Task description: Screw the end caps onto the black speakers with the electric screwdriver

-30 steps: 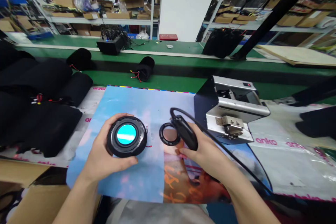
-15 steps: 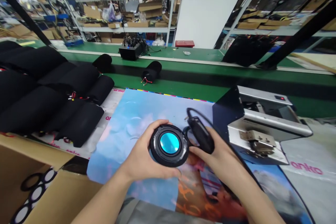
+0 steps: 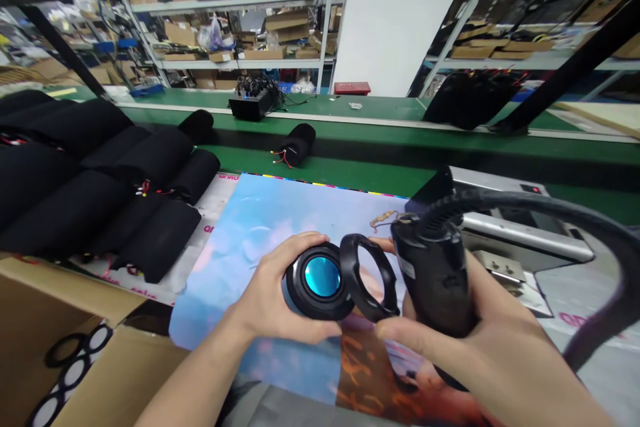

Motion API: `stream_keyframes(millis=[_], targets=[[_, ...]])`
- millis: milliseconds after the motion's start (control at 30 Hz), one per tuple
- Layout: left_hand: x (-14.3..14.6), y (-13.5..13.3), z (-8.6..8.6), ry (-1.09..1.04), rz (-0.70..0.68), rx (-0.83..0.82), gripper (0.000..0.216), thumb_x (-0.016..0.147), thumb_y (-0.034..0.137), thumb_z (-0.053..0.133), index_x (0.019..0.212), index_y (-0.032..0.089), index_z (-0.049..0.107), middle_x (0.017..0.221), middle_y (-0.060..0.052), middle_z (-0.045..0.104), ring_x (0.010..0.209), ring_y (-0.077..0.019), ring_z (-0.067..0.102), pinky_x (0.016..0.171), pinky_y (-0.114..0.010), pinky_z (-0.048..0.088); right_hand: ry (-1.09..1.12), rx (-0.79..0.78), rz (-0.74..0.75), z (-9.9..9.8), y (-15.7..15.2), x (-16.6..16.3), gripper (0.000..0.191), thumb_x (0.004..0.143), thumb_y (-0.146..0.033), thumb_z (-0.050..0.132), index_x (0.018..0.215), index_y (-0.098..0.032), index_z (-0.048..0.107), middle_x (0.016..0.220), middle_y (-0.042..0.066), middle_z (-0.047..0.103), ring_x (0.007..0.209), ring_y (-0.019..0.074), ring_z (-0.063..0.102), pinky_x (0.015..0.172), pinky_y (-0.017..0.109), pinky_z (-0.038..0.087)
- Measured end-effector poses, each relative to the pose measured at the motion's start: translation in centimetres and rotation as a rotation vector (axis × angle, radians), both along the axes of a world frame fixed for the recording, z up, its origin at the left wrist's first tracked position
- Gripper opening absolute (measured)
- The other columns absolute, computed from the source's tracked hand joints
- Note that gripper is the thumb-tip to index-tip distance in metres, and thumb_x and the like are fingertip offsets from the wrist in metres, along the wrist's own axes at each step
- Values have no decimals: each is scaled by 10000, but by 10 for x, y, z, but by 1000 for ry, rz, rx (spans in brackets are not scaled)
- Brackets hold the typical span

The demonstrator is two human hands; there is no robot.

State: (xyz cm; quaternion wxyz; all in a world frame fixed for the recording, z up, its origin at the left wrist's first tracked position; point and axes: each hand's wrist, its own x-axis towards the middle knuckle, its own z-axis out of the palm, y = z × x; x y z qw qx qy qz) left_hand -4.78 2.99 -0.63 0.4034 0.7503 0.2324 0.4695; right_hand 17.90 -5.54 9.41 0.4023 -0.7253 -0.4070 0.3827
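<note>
My left hand (image 3: 265, 300) wraps round a dark cylindrical speaker (image 3: 300, 310), its round end turned up toward me with a shiny blue disc in the middle. At the speaker's right edge a black plastic ring (image 3: 354, 287) stands tilted, its opening showing through. The thumb and a finger of my right hand (image 3: 450, 347) pinch that ring. In the same hand, against the palm, sits a black corded hand tool (image 3: 433, 273), its working end hidden. A thick black cord (image 3: 540, 207) arches from it to the right.
A printed sheet (image 3: 240, 233) lies under my hands. Black fabric-covered cylinders (image 3: 60, 207) pile up at left, above an open carton (image 3: 135, 373) holding rings. A metal machine (image 3: 520, 233) stands at right. One black cylinder (image 3: 299, 143) with red wires rests on the green belt (image 3: 350, 160).
The black ring now stands tilted off the speaker's end, pinched by my right hand. The corded tool has come closer to the camera and turned more upright. My left hand keeps its hold.
</note>
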Motion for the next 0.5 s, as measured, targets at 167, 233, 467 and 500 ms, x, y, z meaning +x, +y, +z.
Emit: stream_keyframes(millis=[167,233,467,500], targets=[[0,3,1,21,-31,-61,1033,621,471,1069,1531,278,617,1446,-120,748,1264,-379,771,1136,-479,605,9,24,8,2,3,-5,447,551,-477,843,942,-294,729,685,-57,635,632,195,601,606,296,526],[1,2,2,13,-36,-61,1024,633,450,1058,1535,279,604,1445,-121,744,1274,-380,765,1136,-481,601,-27,24,28,-2,4,-9,515,548,-474,851,1024,-308,747,716,-54,639,665,204,599,665,311,547],[3,1,-5,-64,-86,-116,1064,629,351,1078,1573,301,589,1497,-115,732,1337,-400,739,1175,-502,583,-87,71,161,-13,8,-19,469,665,-469,837,1108,-347,741,643,-59,646,569,224,582,638,363,507],[3,0,-7,-75,-90,-125,1086,621,346,1085,1584,301,584,1522,-121,721,1360,-411,727,1194,-515,571,-84,92,168,-14,9,-20,516,657,-450,835,1156,-355,749,637,-64,652,561,223,586,640,363,519]])
